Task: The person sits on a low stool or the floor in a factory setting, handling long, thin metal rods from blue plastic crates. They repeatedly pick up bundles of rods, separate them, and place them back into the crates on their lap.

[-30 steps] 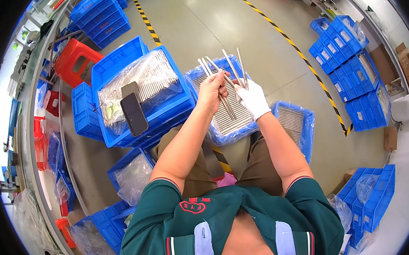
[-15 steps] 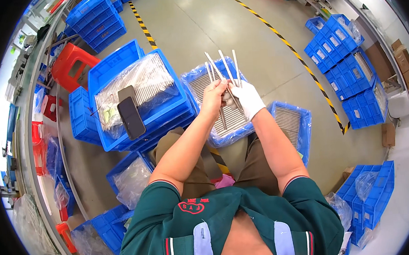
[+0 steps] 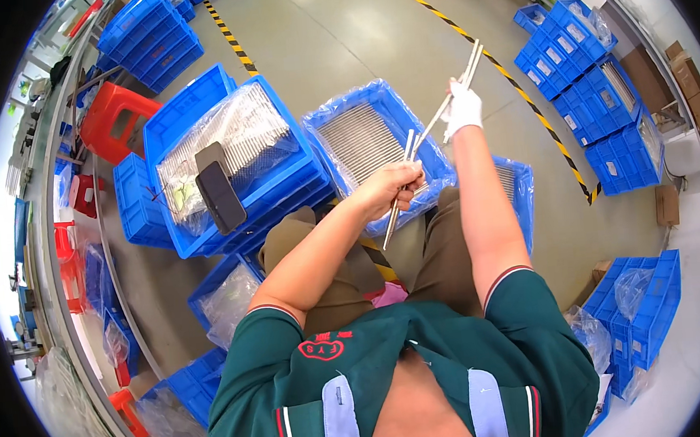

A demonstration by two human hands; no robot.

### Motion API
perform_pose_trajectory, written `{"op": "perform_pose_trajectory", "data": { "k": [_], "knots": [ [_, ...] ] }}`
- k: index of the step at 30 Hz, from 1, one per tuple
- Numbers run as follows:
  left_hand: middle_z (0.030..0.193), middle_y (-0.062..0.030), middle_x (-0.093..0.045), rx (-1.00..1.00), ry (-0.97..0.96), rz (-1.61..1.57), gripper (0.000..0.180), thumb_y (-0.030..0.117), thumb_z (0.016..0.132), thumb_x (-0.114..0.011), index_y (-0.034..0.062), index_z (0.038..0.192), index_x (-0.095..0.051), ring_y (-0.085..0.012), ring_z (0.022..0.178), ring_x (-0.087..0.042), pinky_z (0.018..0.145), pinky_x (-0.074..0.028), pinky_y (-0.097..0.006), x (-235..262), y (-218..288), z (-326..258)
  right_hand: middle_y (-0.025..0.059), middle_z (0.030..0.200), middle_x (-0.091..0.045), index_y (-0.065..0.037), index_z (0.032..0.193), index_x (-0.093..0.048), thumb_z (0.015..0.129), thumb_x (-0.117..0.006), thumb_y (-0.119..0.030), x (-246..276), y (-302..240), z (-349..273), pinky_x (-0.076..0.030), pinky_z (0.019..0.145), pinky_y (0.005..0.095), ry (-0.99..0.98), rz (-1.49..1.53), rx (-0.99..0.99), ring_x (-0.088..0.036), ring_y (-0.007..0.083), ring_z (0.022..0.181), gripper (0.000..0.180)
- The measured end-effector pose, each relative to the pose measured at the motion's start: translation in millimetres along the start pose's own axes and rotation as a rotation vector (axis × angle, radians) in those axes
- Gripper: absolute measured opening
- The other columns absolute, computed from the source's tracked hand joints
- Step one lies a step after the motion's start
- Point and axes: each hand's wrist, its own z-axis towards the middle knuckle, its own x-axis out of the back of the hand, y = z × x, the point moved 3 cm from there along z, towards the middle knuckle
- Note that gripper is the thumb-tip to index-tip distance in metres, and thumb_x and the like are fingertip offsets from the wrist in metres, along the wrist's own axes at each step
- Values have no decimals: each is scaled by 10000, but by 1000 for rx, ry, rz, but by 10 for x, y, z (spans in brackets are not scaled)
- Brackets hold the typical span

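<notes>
My bare left hand (image 3: 393, 189) is closed round a few thin metal rods (image 3: 391, 225), which stick out above and below the fist. Up and to the right, my right hand (image 3: 463, 109) in a white glove grips more slender metal rods (image 3: 471, 64) that slant toward the upper right. The lower end of one slanting rod reaches close to my left hand; whether they touch I cannot tell. Below the hands lies a blue bin (image 3: 442, 166) lined with clear plastic, holding rows of similar rods (image 3: 361, 143). My right forearm partly covers a second lined bin (image 3: 523, 175) of rods.
To the left, stacked blue crates (image 3: 280, 199) carry a plastic-covered layer of rods with a dark phone (image 3: 220, 197) on top. A red stool (image 3: 116, 125) stands beyond them. More blue crates (image 3: 594, 112) are piled at the right, past black-and-yellow floor tape (image 3: 511, 84).
My hands were close together over the bin and have moved apart. The right went up and right with its rods; the left came down slightly, still holding rods.
</notes>
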Motion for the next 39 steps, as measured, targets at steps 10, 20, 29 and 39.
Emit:
{"op": "perform_pose_trajectory", "data": {
  "k": [10,20,29,39],
  "knots": [
    [944,-145,-632,-228,-169,-257,247,239,908,-562,-2,904,-613,-313,945,-630,820,-523,-466,274,470,68,-10,559,-488,-63,756,-581,845,-640,-271,-394,-70,-919,-368,419,242,-484,-189,-202,-458,96,460,233],
    [757,-32,-564,-307,-12,-177,230,259,877,-617,30,877,-599,-190,677,-579,626,-492,-354,471,409,54,65,688,-602,-10,823,-598,853,-619,-338,-482,97,-920,-440,580,314,-631,-490,44,-562,160,621,330],
    [780,-72,-567,-577,523,-279,234,238,913,-573,8,872,-581,-233,711,-605,673,-556,-408,819,783,-49,45,673,-602,-80,927,-536,912,-528,-193,-319,-48,-1114,-289,385,217,-654,-320,-263,-388,60,430,114],
    [706,-19,-469,-684,385,-364,277,300,936,-532,25,940,-563,-121,596,-454,546,-428,-277,823,840,-43,39,679,-605,-7,1040,-547,898,-515,-115,-381,-158,-1376,-332,415,195,-771,-337,-251,-424,49,454,181]
  ]
}}
